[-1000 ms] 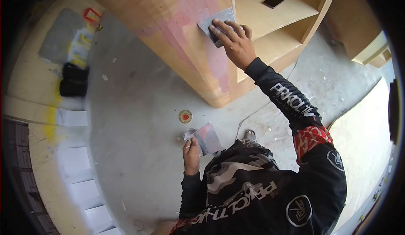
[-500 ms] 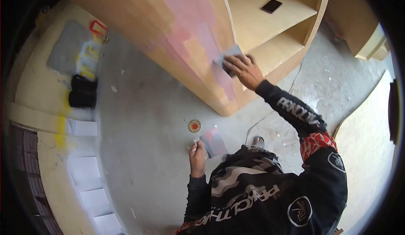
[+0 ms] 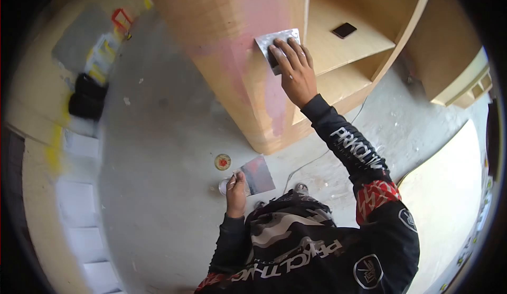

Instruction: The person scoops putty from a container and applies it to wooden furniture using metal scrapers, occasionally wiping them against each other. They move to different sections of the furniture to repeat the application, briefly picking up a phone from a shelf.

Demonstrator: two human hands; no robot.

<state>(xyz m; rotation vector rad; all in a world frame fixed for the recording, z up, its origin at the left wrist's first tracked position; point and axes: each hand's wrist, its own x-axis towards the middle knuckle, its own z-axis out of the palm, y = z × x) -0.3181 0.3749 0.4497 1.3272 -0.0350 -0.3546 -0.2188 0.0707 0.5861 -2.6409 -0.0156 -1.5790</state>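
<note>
My right hand [image 3: 296, 75] is closed on a wide metal putty scraper [image 3: 288, 34], its fingers spread over the dark grip. The blade lies against the curved wooden side of a cabinet [image 3: 211, 64], over a patch of pink putty [image 3: 266, 11]. More pink runs down toward the lower corner. Low in front of my body, my left hand [image 3: 237, 193] grips a flat rectangular putty plate [image 3: 259, 175] by its left edge. Grey and pink smears cover that plate. An open round tin [image 3: 223, 162] with something red inside sits on the floor just beyond it.
A phone [image 3: 344, 30] lies on a cabinet shelf. A cable [image 3: 311, 162] crosses the grey floor near my feet. Pale sheets [image 3: 79, 204] and a black bundle [image 3: 88, 96] line the left. On the right is a large curved board [image 3: 449, 172], with another wooden unit [image 3: 449, 56] behind.
My right hand and the scraper have moved up the cabinet side, and the blade has turned. My left hand still holds the putty plate. The whole view has shifted.
</note>
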